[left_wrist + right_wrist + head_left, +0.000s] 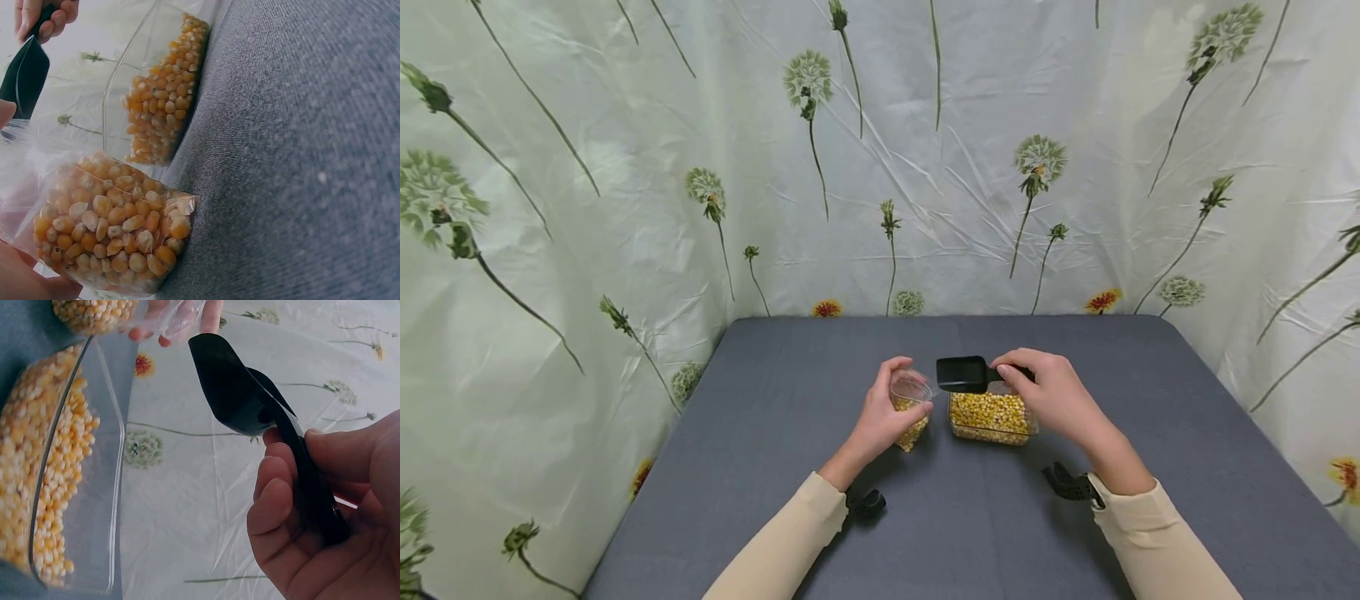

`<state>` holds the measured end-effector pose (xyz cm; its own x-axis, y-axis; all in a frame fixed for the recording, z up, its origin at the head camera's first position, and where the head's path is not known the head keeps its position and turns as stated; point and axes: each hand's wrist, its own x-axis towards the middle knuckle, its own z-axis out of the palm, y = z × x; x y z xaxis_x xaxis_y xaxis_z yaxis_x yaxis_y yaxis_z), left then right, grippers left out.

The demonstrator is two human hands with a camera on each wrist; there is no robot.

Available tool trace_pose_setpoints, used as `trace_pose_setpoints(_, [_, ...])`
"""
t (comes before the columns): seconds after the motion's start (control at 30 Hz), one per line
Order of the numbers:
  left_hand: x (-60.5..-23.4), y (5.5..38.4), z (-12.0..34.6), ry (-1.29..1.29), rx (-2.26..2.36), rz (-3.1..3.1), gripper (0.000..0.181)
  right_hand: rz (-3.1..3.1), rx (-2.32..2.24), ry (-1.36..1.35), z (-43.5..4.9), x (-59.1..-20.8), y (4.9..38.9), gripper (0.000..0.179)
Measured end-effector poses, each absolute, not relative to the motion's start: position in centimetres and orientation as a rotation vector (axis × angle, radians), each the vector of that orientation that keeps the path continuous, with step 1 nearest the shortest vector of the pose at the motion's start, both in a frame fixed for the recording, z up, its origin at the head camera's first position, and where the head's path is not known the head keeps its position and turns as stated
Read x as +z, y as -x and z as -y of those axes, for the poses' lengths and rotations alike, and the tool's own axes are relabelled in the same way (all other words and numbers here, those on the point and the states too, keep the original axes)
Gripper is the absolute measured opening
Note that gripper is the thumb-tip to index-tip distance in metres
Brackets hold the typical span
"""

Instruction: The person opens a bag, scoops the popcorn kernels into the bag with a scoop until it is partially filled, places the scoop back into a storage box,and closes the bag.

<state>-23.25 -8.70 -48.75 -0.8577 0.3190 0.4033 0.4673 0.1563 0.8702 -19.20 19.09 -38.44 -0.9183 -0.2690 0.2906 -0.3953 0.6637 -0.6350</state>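
Observation:
My left hand (pixel 886 410) grips a clear plastic bag of corn kernels (pixel 112 225) near its open top, with fingers and thumb around it. The bag's filled bottom is at the table surface. In my right hand (pixel 1051 392) is the handle of a black scoop (pixel 962 374), pinched between thumb and curled fingers. No kernels show in the scoop, which hangs above the left end of a clear rectangular container (pixel 992 418) of corn kernels, its tip close to the bag's mouth. In the right wrist view the scoop (pixel 237 394) appears from the side, apart from the container.
A grey cloth-covered table (pixel 805 375) lies under everything. Behind and beside it hangs a pale curtain (pixel 955 167) printed with dandelions. Black straps with camera mounts (pixel 1071 483) sit at both wrists, low over the table.

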Motion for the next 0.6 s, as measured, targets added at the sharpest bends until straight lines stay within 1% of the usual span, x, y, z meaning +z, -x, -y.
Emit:
trace_pose_setpoints(0.17, [-48.7, 23.2, 8.7, 0.791, -1.812, 2.291, 0.067, 2.733, 1.088, -0.519, -20.2, -38.7, 19.2, 0.022])
trace_pose_setpoints(0.37, [-48.6, 23.2, 8.7, 0.805, -1.821, 2.284, 0.069, 2.787, 1.125, -0.485, -21.4, -39.3, 19.5, 0.02])
trace_pose_setpoints(0.6, [-48.7, 23.2, 8.6, 0.801, -1.812, 2.282, 0.069, 2.849, 1.137, -0.391, -22.7, -40.1, 19.6, 0.022])
